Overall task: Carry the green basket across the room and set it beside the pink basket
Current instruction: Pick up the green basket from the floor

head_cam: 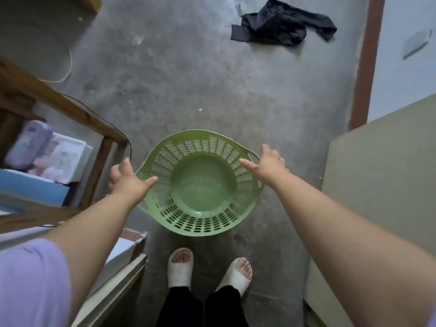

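The empty green basket (203, 185), round with slotted walls and a handle on each side, is low over the concrete floor in front of my feet. My left hand (128, 181) holds its left rim, thumb lying inside the wall and fingers curled around the outside. My right hand (266, 164) grips the right rim beside the handle slot in the same way. Whether the basket's base touches the floor I cannot tell. No pink basket is in view.
A wooden frame shelf (77, 114) with boxes stands close on the left, and a white carton (127, 251) lies below it. A beige panel (382, 175) juts in at right. A black garment (280, 23) lies on the floor ahead.
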The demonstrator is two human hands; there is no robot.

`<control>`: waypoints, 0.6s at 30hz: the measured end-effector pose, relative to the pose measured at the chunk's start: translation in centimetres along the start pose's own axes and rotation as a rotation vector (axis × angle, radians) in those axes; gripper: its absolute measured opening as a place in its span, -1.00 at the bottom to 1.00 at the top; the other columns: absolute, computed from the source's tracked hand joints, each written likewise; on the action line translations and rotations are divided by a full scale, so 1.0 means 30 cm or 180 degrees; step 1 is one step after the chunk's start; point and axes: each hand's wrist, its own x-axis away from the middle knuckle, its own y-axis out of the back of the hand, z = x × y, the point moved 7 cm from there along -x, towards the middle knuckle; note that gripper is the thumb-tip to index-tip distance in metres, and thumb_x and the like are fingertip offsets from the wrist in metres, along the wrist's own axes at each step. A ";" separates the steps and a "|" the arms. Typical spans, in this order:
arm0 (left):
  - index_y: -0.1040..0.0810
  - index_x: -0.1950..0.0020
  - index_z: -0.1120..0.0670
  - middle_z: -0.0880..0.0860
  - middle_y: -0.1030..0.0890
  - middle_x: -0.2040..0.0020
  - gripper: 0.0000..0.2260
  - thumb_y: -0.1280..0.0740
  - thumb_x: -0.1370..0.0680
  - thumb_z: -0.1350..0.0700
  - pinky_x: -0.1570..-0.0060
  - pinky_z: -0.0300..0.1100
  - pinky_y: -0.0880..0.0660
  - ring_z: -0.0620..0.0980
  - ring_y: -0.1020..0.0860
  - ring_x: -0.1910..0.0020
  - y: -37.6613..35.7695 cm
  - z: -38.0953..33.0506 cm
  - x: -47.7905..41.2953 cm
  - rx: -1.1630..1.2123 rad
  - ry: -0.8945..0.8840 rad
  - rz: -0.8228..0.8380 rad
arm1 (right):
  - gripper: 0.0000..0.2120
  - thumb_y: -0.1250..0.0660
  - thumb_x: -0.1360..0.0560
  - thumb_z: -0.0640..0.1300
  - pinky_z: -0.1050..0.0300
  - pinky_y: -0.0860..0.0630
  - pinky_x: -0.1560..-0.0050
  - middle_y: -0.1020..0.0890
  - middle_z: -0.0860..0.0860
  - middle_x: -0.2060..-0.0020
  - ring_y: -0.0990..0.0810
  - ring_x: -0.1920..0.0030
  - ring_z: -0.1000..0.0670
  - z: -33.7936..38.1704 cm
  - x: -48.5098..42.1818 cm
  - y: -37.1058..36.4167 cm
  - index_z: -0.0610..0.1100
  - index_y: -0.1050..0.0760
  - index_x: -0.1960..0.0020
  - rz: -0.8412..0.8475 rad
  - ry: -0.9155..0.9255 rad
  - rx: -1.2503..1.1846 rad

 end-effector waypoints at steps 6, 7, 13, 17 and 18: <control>0.13 -0.59 0.03 0.16 -0.03 -0.61 -0.14 -0.34 -0.49 -0.11 -0.45 0.12 -0.20 0.24 -0.16 -0.55 -0.170 0.157 -0.116 0.0523 0.0604 0.0194 | -0.09 -0.32 -0.39 0.32 -0.22 -0.25 -0.42 -0.20 -0.16 -0.48 -0.24 -0.45 -0.24 -0.038 -0.125 -0.165 -0.04 0.01 -0.53 0.0084 -0.0136 -0.0152; 0.12 -0.59 0.04 0.18 -0.11 -0.60 -0.17 -0.33 -0.51 -0.09 -0.45 0.12 -0.23 0.25 -0.21 -0.53 -0.191 0.179 -0.141 0.0628 0.0633 0.0173 | -0.11 -0.34 -0.40 0.29 -0.19 -0.27 -0.41 -0.23 -0.18 -0.46 -0.26 -0.43 -0.24 -0.042 -0.141 -0.182 -0.08 -0.02 -0.52 0.0007 -0.0121 -0.0193; -0.38 -0.34 0.16 0.33 -0.58 -0.13 -0.69 -0.11 -0.62 0.13 -0.07 0.08 -0.55 0.13 -0.58 0.05 -0.242 0.185 -0.175 0.1519 0.0633 0.0117 | -0.50 -0.37 -0.48 0.02 0.01 -0.45 -0.07 -0.48 -0.21 -0.24 -0.49 -0.19 -0.21 -0.047 -0.176 -0.198 -0.24 -0.36 -0.28 -0.0341 -0.0269 -0.0589; -0.43 -0.27 0.19 0.18 -0.53 0.18 -0.69 -0.05 -0.63 0.09 0.19 -0.08 -0.50 0.16 -0.54 0.25 -0.222 0.147 -0.139 0.1619 0.0654 0.0093 | -0.75 -0.26 -0.56 -0.10 0.13 -0.33 0.17 -0.59 -0.24 -0.09 -0.53 0.04 -0.18 -0.034 -0.157 -0.180 -0.26 -0.46 -0.14 -0.0177 -0.0305 -0.0752; -0.45 -0.23 0.18 0.26 -0.58 0.08 -0.70 -0.06 -0.63 0.08 0.06 0.00 -0.53 0.24 -0.59 0.12 -0.191 0.135 -0.119 0.1467 0.0600 0.0006 | -0.77 -0.24 -0.57 -0.13 0.13 -0.32 0.18 -0.59 -0.24 -0.09 -0.51 0.07 -0.16 -0.026 -0.139 -0.158 -0.27 -0.46 -0.13 -0.0210 -0.0312 -0.0795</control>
